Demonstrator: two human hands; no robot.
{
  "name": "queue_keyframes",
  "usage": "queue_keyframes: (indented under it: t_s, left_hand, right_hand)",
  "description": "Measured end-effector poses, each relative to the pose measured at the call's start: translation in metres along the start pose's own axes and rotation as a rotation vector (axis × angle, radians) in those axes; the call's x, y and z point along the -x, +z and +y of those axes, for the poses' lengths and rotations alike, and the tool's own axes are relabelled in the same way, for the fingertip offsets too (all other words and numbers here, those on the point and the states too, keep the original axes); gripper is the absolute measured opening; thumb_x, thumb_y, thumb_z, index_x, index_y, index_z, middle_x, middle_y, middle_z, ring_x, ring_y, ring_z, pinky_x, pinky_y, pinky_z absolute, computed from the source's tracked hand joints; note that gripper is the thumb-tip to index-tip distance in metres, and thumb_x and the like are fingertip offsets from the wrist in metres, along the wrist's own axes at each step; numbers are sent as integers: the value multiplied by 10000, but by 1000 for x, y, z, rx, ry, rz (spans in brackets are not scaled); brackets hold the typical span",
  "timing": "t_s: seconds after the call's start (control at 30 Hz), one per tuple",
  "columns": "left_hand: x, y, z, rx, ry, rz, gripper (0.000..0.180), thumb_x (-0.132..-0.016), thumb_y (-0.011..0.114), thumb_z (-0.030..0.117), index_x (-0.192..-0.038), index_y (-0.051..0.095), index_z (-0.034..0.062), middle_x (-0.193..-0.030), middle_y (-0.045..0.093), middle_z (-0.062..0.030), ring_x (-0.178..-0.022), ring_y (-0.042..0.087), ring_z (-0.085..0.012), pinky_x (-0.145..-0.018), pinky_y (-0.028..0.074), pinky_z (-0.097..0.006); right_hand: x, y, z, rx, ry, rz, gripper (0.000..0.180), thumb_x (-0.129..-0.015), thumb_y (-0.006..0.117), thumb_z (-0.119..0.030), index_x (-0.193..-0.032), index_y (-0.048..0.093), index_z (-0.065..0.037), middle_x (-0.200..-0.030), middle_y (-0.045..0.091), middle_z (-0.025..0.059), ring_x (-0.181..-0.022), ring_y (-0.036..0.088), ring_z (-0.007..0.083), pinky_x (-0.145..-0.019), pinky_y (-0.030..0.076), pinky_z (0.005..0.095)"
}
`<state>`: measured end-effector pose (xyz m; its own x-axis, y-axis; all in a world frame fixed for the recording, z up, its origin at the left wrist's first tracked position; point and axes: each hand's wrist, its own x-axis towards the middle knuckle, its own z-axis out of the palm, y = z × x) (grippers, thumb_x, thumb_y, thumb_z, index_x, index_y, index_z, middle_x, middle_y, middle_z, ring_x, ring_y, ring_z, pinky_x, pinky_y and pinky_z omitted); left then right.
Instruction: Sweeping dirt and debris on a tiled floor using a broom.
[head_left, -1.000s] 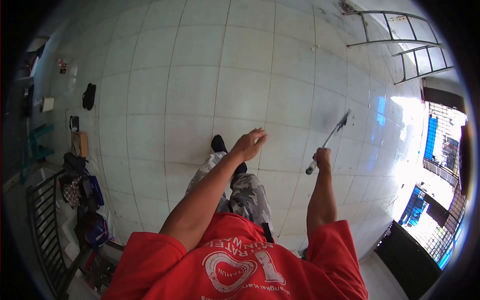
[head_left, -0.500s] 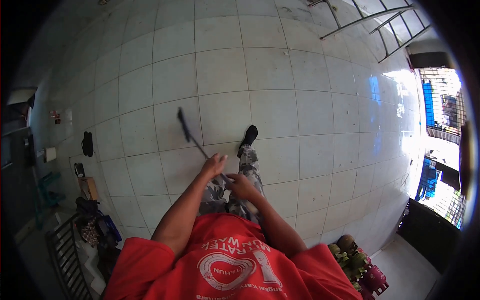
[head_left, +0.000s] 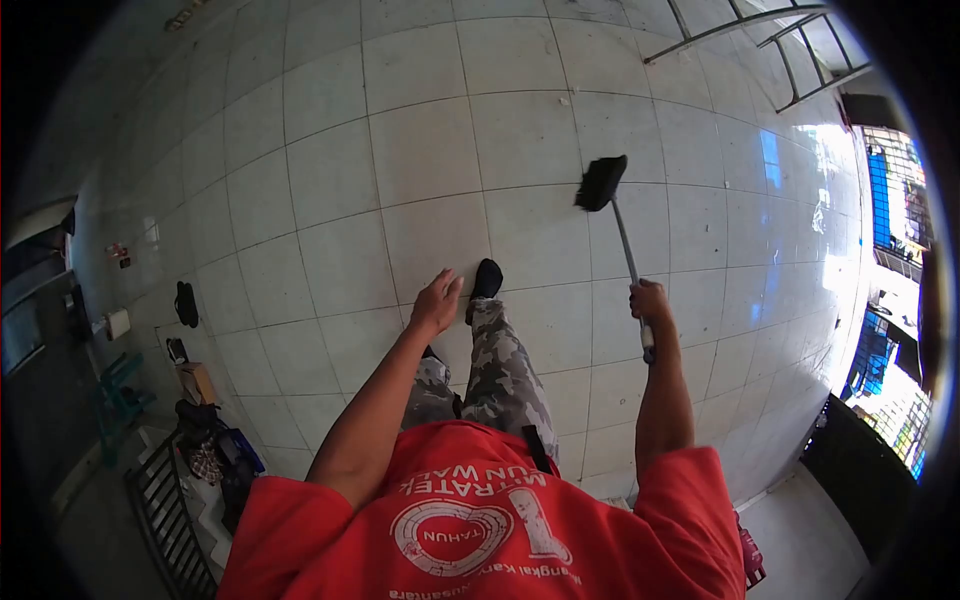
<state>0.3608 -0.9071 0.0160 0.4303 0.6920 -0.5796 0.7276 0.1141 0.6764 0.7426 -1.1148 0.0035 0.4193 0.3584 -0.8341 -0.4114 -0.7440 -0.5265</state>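
Where half a second ago both hands met on the handle at the left, the right hand alone now grips the broom, bristles out front-right over the tiled floor, while the left hand hangs open and empty.

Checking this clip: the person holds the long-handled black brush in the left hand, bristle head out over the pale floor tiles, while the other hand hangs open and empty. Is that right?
Not quite. The head view shows the brush gripped by its handle in the right hand, not the left. The left hand is the open, empty one. The rest stands: the black bristle head is out over the pale floor tiles.
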Motion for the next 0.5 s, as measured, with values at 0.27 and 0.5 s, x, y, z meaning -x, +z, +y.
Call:
queue_keyframes:
  t_s: [0.27, 0.5]
  left_hand:
    - [-13, -2, 60, -86, 171, -17, 496, -888, 434, 380, -1206, 472, 2, -1298, 411, -195, -1206, 399, -303, -998, 323, -346]
    - [-31, -45, 56, -4, 194, 130, 425, -893, 461, 327, -1179, 499, 16, -1303, 410, -191, -1207, 404, -301, -987, 330, -335]
  right_hand:
    - [123, 111, -4, 955, -467, 224, 474, -748, 473, -69, -1166, 390, 138, -646, 559, 264, -595, 571, 398, -531, 457, 460]
    - [109, 209, -45, 488, -366, -404, 433, -729, 566, -136, -1119, 519, 45, -590, 572, 151, -528, 593, 233, -495, 474, 361]
